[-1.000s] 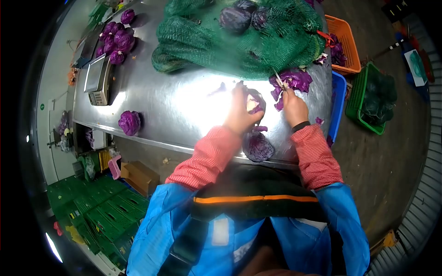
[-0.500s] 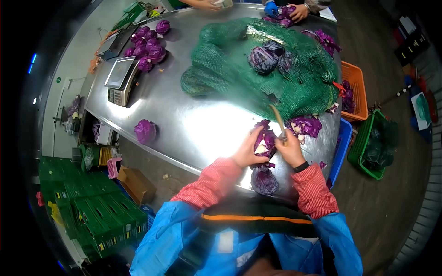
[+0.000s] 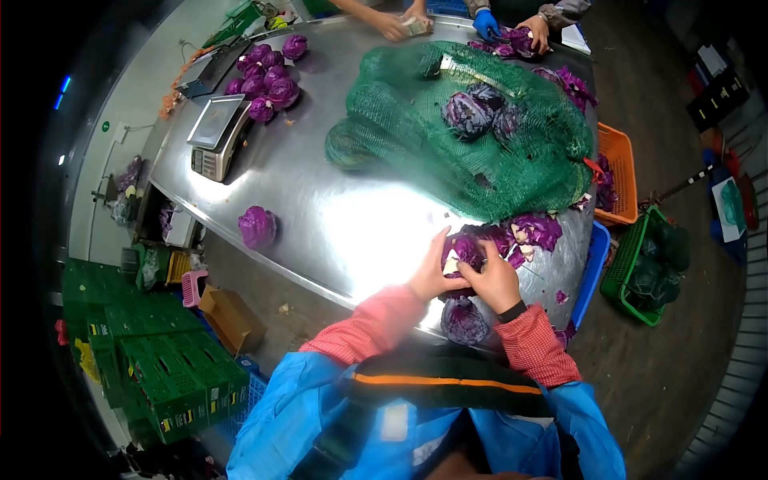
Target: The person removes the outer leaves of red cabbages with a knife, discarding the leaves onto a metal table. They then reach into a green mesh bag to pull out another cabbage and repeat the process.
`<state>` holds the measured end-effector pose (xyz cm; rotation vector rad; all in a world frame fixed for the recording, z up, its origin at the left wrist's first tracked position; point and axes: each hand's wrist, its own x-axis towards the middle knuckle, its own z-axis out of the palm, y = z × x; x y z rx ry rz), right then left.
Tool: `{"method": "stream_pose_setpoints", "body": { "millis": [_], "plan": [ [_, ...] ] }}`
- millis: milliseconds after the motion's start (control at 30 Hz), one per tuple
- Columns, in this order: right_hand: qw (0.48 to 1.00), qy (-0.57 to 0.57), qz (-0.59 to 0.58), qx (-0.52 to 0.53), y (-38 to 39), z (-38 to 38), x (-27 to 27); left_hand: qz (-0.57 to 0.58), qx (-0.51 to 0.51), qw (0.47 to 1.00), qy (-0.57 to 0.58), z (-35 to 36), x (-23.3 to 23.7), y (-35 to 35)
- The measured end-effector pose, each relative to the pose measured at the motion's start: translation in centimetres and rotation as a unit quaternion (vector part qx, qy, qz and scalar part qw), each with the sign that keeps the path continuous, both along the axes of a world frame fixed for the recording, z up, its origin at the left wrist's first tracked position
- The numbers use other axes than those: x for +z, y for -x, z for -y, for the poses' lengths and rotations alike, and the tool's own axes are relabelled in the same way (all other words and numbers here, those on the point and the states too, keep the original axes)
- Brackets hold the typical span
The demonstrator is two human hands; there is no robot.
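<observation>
A red cabbage [image 3: 466, 247] with a pale cut stem is between my hands, low over the front of the steel table. My left hand [image 3: 432, 268] curls around its left side. My right hand [image 3: 494, 280] grips the other side, thumb near the stem; no knife shows in it. Just below sits another, duller red cabbage [image 3: 464, 322]. Torn purple leaves [image 3: 538, 230] lie to the right of my hands. Beyond them, a green mesh sack [image 3: 408, 112] spreads over the table with several cabbages [image 3: 468, 114] at it.
A digital scale [image 3: 214, 144], a lone cabbage [image 3: 258, 227] and a cabbage pile [image 3: 272, 80] are on the left. Orange [image 3: 616, 144], blue [image 3: 594, 268] and green [image 3: 612, 292] crates stand right. Across the table, a co-worker's blue-gloved hand [image 3: 486, 24] touches leaves; another person's hands [image 3: 404, 26] hold something pale.
The curved knife seen in my right hand earlier is out of sight. That hand has moved left onto the cabbage. The view has shifted slightly.
</observation>
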<state>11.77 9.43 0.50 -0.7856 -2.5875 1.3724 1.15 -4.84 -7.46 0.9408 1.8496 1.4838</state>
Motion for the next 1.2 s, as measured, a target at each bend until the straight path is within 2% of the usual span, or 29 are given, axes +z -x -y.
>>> {"method": "stream_pose_setpoints", "body": {
  "millis": [33,133,300,367,400,467,533,600,667,700,733,767,833,967,1067,1200],
  "plan": [
    [0.999,0.039,0.004,0.004,0.0,-0.3,-0.2,-0.002,0.0,1.0,-0.013,-0.1,-0.2,0.1],
    [0.998,0.058,0.006,0.001,-0.8,-0.2,-0.3,-0.041,-0.013,0.999,-0.004,0.3,-0.5,0.0],
    [0.978,-0.203,-0.04,-0.008,-1.8,0.4,-2.1,-0.045,-0.014,0.999,0.022,0.5,0.7,0.4],
    [0.977,-0.203,-0.014,-0.066,-2.3,-1.2,-3.7,-0.025,0.018,0.998,0.055,0.7,1.8,0.3],
    [0.975,-0.202,0.013,-0.093,-2.7,-2.4,-4.9,0.016,0.035,0.999,0.03,0.7,2.4,0.3],
    [0.964,-0.247,0.053,-0.079,-3.5,-3.8,-8.6,0.102,0.06,0.993,-0.01,1.1,3.3,0.5],
    [0.964,-0.242,0.092,-0.061,-3.5,-4.3,-8.7,0.06,0.027,0.997,0.045,1.7,2.1,1.1],
    [0.966,-0.243,0.065,-0.063,-2.5,-3.4,-5.6,0.055,0.011,0.998,0.012,1.6,4.2,0.8],
    [0.977,-0.206,-0.027,-0.044,-1.4,-2.4,-1.5,-0.025,-0.036,0.999,0.014,1.4,4.1,1.5],
    [0.992,-0.126,0.001,-0.017,-0.8,-2.0,-0.3,-0.061,-0.052,0.997,0.005,1.2,4.2,1.5],
    [0.999,-0.046,0.026,0.007,-0.3,-1.9,0.2,-0.038,-0.031,0.999,-0.003,1.1,4.9,1.0],
    [0.999,-0.026,0.001,0.034,-0.2,-2.0,-3.5,-0.014,-0.011,1.0,-0.012,0.9,5.5,0.5],
    [1.0,0.008,0.0,0.008,-0.1,-1.5,-3.9,0.074,0.06,0.995,-0.036,0.5,6.9,-0.9],
    [0.998,0.049,-0.003,-0.033,-0.5,0.3,-3.3,0.156,0.111,0.981,-0.023,0.2,7.5,-2.1],
    [0.999,-0.028,0.019,-0.03,-1.3,0.5,-2.7,0.088,0.102,0.991,0.012,-0.5,6.9,-1.7],
    [0.978,-0.204,0.034,0.008,-3.5,0.7,1.3,-0.042,0.089,0.994,0.039,-1.3,7.0,-1.3]
  ]
}}
